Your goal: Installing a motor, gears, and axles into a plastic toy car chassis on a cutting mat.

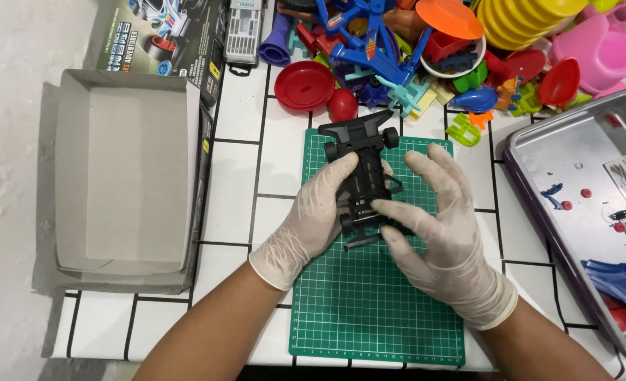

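A black toy car chassis (364,166) with small wheels is held over a green cutting mat (376,310). My left hand (313,219), in a white glove, grips the chassis along its left side. My right hand (443,233), also gloved, has its thumb and forefinger on the lower right part of the chassis, the other fingers spread above it. A thin black rod sticks out under the chassis near my right thumb.
An open grey cardboard box (126,180) lies at the left, with its printed lid (161,35) behind it. A heap of coloured plastic toys (433,49) fills the back. A metal tray (574,204) at the right holds small red and blue parts.
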